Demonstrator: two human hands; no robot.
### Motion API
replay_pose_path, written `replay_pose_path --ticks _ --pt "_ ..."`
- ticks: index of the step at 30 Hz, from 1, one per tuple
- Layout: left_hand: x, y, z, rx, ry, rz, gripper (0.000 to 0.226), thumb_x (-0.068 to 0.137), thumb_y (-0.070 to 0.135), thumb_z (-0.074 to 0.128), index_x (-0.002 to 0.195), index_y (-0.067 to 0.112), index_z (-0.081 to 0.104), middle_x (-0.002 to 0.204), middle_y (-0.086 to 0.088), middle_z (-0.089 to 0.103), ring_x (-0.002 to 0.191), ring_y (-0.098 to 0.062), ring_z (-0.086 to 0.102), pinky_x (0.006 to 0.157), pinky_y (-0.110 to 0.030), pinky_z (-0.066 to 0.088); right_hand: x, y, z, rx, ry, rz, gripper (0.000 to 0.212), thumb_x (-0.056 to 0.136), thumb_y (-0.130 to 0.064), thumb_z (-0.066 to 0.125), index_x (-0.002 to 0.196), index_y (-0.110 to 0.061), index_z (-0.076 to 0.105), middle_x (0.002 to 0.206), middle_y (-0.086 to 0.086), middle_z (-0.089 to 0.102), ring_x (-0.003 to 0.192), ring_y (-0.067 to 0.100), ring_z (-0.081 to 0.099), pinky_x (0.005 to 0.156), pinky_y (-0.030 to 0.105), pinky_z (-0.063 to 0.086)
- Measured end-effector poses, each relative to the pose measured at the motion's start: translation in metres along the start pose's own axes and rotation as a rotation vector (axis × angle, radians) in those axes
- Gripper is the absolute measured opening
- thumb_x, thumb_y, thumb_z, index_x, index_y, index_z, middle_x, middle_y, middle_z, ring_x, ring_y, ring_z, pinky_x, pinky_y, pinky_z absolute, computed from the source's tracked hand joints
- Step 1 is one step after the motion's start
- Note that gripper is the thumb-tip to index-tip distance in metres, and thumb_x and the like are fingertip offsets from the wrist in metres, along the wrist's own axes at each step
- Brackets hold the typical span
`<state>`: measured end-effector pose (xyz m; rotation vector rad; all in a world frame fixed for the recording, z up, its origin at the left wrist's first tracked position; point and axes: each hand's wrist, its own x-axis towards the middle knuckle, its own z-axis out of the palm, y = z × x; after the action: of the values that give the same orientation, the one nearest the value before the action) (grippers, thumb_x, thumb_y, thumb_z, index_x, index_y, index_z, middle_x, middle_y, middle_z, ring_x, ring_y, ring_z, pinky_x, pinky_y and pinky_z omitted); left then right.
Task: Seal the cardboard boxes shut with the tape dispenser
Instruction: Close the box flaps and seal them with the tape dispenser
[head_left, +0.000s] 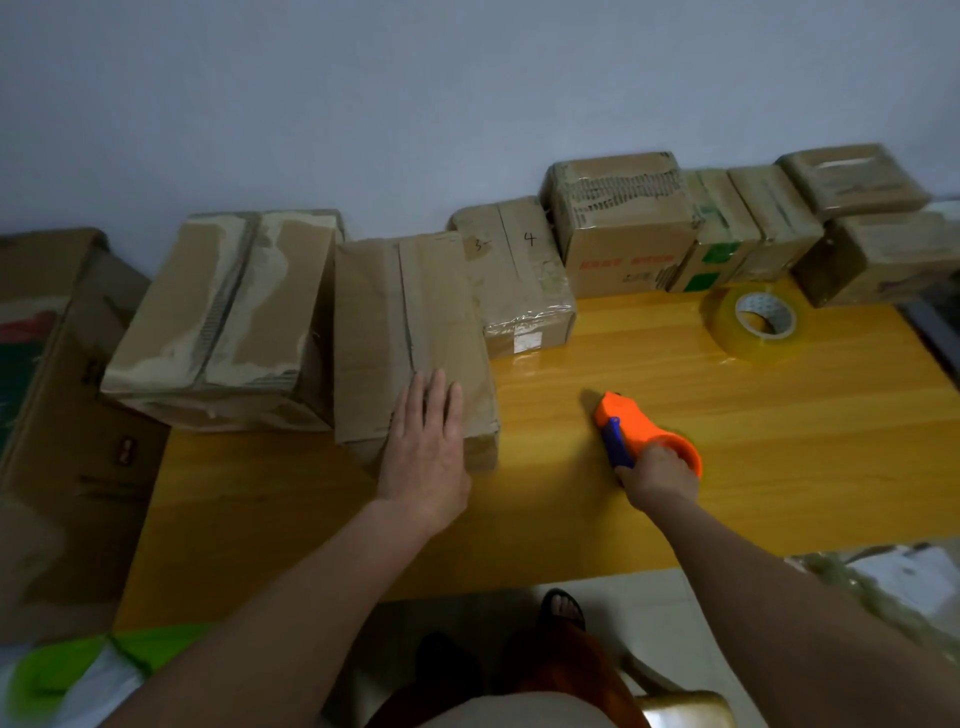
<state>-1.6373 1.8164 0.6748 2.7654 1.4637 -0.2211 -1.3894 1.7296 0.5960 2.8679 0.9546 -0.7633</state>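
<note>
Both bare forearms are extended forward from the lower edge of the view. The left hand (427, 447) is laid flat, palm down, fingers straight and close together, pointing away from the body, on the near end of a cardboard box (410, 332). The right hand (657, 475) is curled, knuckles up, around the rear of an orange tape dispenser (636, 431).

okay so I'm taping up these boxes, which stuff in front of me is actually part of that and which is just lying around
Part of the job: the orange tape dispenser in your right hand; the cardboard box under your left hand; the other boxes along the wall.

Lying around: spare tape roll, big carton beside the table, green bag.
</note>
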Motion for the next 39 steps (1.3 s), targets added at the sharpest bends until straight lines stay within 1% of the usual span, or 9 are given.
replay_pose_path --ticks 5,8,10,15,17,21,26,32,39 --pt "0.002 -0.005 -0.007 -0.262 -0.053 -0.001 0.103 0.083 0.051 0.062 0.152 0.022 -0.008 0.16 0.001 -0.018 0.145 -0.02 -0.021 0.115 -0.037 -0.013 -0.006 0.003 -0.001 0.133 -0.031 -0.11 0.036 0.093 -0.018 0.058 0.122 0.003 0.054 0.123 0.024 0.059 0.115 0.04 0.053 0.095 0.041 0.041" --pt "0.008 -0.009 -0.022 -0.559 -0.08 -0.074 0.088 0.085 0.037 0.066 0.153 0.023 0.012 0.16 0.007 0.003 0.147 -0.018 0.0 0.12 -0.043 0.006 -0.017 0.002 -0.016 0.384 -0.082 -0.316 0.002 0.091 -0.007 0.058 0.093 -0.007 0.059 0.088 0.016 0.063 0.087 0.034 0.057 0.069 0.032 0.036" --pt "0.015 -0.01 -0.039 -0.733 -0.057 -0.153 0.076 0.089 0.025 0.064 0.152 0.022 0.021 0.155 0.002 0.022 0.142 -0.022 0.021 0.116 -0.048 0.026 -0.027 -0.002 -0.034 0.463 -0.15 -0.457 0.022 0.091 -0.004 0.059 0.074 -0.013 0.048 0.068 0.005 0.048 0.072 0.024 0.044 0.06 0.03 0.025" --pt "0.033 -0.011 -0.082 -0.804 -0.068 -0.04 0.058 0.097 0.008 0.049 0.149 0.022 0.03 0.153 -0.003 0.032 0.134 -0.019 0.037 0.11 -0.034 0.035 -0.058 -0.017 -0.076 0.502 -0.364 -0.649 0.005 0.091 0.0 0.057 0.088 -0.003 0.059 0.083 0.02 0.06 0.076 0.02 0.052 0.069 0.028 0.04" --pt "0.032 -0.012 -0.096 -0.888 -0.193 0.045 0.053 0.098 0.006 0.044 0.148 0.021 0.034 0.15 -0.001 0.037 0.11 -0.01 0.052 0.09 -0.017 0.045 -0.069 -0.021 -0.086 0.523 -0.398 -0.667 0.008 0.09 0.003 0.057 0.096 0.0 0.062 0.091 0.017 0.066 0.083 0.017 0.058 0.076 0.029 0.045" --pt "0.019 -0.01 -0.111 -1.008 -0.398 0.146 0.046 0.099 -0.001 0.039 0.143 0.013 0.043 0.144 0.0 0.047 0.133 -0.011 0.042 0.107 -0.023 0.03 -0.086 -0.021 -0.101 0.504 -0.444 -0.651 0.017 0.088 0.004 0.058 0.102 0.0 0.065 0.096 0.015 0.068 0.086 0.017 0.062 0.082 0.032 0.049" --pt "0.003 -0.016 -0.109 -1.166 -0.466 0.162 0.037 0.097 -0.005 0.042 0.127 0.007 0.061 0.127 -0.007 0.063 0.119 -0.014 0.057 0.105 -0.027 0.042 -0.107 -0.018 -0.112 0.499 -0.489 -0.614 0.018 0.087 0.004 0.059 0.1 -0.005 0.068 0.094 0.009 0.069 0.088 0.017 0.063 0.083 0.029 0.049" --pt "-0.007 -0.036 -0.097 -1.524 -0.529 -0.016 0.024 0.094 0.0 0.052 0.108 0.009 0.068 0.109 -0.009 0.072 0.103 -0.018 0.067 0.092 -0.027 0.051 -0.13 -0.029 -0.113 0.583 -0.542 -0.594 0.034 0.076 -0.032 0.075 0.096 -0.004 0.07 0.089 0.006 0.073 0.078 0.012 0.067 0.069 0.02 0.052" --pt "-0.023 -0.057 -0.072 -1.904 -0.714 -0.22 0.044 0.075 0.015 0.067 0.117 0.004 0.063 0.1 -0.009 0.071 0.087 -0.018 0.069 0.072 -0.031 0.056 -0.14 -0.044 -0.117 0.579 -0.612 -0.672 0.045 0.071 -0.034 0.075 0.101 -0.001 0.068 0.095 0.013 0.072 0.084 0.02 0.066 0.077 0.031 0.052"
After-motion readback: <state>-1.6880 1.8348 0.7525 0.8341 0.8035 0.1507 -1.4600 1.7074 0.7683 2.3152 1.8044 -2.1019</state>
